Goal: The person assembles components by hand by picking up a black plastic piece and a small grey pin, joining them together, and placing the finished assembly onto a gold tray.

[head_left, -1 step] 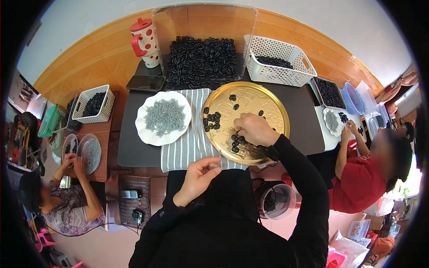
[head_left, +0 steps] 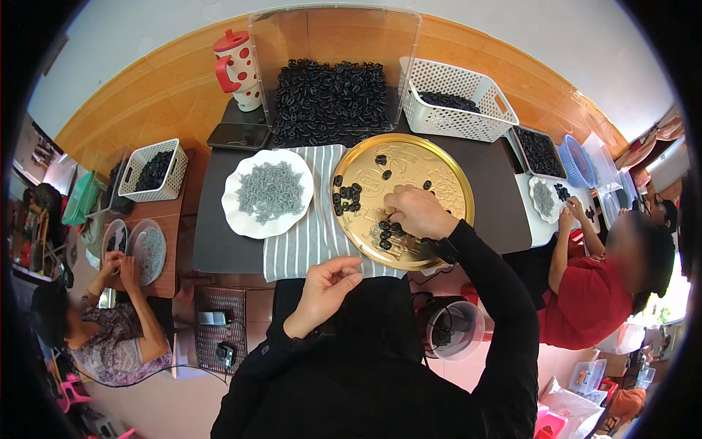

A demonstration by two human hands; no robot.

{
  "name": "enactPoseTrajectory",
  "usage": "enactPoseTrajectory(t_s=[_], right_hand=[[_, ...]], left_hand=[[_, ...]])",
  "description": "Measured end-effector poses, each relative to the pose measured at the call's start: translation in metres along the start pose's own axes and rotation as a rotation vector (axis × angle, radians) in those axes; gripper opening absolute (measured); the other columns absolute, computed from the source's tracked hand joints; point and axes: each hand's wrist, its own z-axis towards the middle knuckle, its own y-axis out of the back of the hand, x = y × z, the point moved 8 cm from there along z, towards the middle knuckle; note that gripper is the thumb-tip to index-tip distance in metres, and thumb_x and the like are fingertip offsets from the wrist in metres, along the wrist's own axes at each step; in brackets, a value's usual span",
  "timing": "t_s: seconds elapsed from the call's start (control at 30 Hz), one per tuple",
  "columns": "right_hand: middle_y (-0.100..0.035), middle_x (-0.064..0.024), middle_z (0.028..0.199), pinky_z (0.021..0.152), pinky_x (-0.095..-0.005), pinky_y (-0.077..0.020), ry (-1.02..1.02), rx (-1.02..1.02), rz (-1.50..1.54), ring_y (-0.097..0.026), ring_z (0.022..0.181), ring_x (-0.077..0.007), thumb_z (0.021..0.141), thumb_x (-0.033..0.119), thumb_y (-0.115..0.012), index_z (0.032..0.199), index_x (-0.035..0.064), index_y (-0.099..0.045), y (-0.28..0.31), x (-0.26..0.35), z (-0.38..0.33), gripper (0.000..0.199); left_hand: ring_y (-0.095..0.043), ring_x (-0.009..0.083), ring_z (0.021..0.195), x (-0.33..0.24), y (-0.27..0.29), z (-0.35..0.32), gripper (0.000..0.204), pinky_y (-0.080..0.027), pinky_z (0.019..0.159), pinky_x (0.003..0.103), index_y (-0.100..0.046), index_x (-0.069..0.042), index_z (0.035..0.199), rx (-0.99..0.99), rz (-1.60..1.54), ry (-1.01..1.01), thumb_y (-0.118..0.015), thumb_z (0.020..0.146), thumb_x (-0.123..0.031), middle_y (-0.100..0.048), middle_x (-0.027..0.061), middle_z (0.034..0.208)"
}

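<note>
My right hand reaches over a round gold tray, fingers bent down and pinched at a small black oval piece; the fingertips partly hide it. More black oval pieces with holes lie on the tray, a cluster at its left, some below my fingers and a few scattered farther back. My left hand hovers palm inward by the near table edge, fingers loosely curled, thumb a little apart from the index finger, nothing visible in it. A white scalloped plate to the left bears a heap of small grey pieces.
A grey striped cloth lies partly under plate and tray. Behind stand a clear bin of black pieces, a white basket, a spotted tumbler and a phone. People work at tables on both sides.
</note>
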Motion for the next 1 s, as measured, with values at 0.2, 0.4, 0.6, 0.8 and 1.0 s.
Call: enactPoseTrajectory(t_s=[0.2, 0.4, 0.6, 0.8, 1.0], right_hand=[[-0.061, -0.0090, 0.068, 0.055, -0.0284, -0.0453, -0.197, -0.041, 0.761, -0.059, 0.059, -0.0156, 0.076, 0.001, -0.064, 0.078, -0.0006, -0.058, -0.002, 0.033, -0.024, 0.006], [-0.057, -0.0041, 0.066, 0.055, -0.0236, -0.0439, -0.109, -0.094, 0.928, -0.055, 0.060, -0.0077, 0.078, -0.003, -0.063, 0.078, -0.0008, -0.058, -0.001, 0.072, -0.041, 0.006], [-0.058, -0.0086, 0.075, 0.060, -0.0294, -0.0461, 0.001, -0.179, 0.578, -0.059, 0.069, -0.0226, 0.076, -0.001, -0.061, 0.079, 0.0026, -0.061, 0.028, 0.047, -0.043, 0.005], [-0.053, -0.0098, 0.075, 0.065, -0.0391, -0.0471, 0.108, -0.064, 0.104, -0.057, 0.076, -0.0309, 0.072, 0.008, -0.063, 0.074, 0.0063, -0.061, 0.002, 0.047, -0.049, 0.004], [-0.054, -0.0090, 0.076, 0.065, -0.0387, -0.0467, 0.099, -0.022, 0.094, -0.056, 0.076, -0.0298, 0.073, 0.011, -0.062, 0.077, 0.0064, -0.062, -0.008, 0.044, -0.047, 0.006]], left_hand=[[-0.055, 0.0062, 0.077, -0.020, 0.001, 0.003, 0.026, -0.044, 0.068, 0.020, -0.061, 0.001, 0.113, -0.110, -0.034, -0.118, -0.061, 0.087, 0.000, -0.062, 0.0016, 0.089], [-0.059, 0.0093, 0.075, -0.024, -0.008, 0.015, 0.016, -0.046, 0.065, 0.021, -0.064, 0.003, 0.102, -0.054, -0.056, -0.205, -0.058, 0.087, 0.004, -0.062, 0.0055, 0.086], [-0.060, 0.0108, 0.071, -0.016, 0.008, 0.010, 0.013, -0.047, 0.064, 0.022, -0.065, 0.004, 0.098, -0.134, -0.122, -0.154, -0.058, 0.087, 0.004, -0.061, 0.0064, 0.085], [-0.057, 0.0090, 0.072, -0.008, 0.018, 0.007, 0.016, -0.045, 0.063, 0.021, -0.066, 0.002, 0.100, -0.167, -0.145, -0.154, -0.057, 0.087, 0.005, -0.060, 0.0054, 0.085], [-0.058, 0.0092, 0.072, -0.008, 0.011, 0.006, 0.016, -0.046, 0.062, 0.021, -0.066, 0.002, 0.101, -0.144, -0.086, -0.126, -0.058, 0.087, 0.003, -0.060, 0.0052, 0.085]])
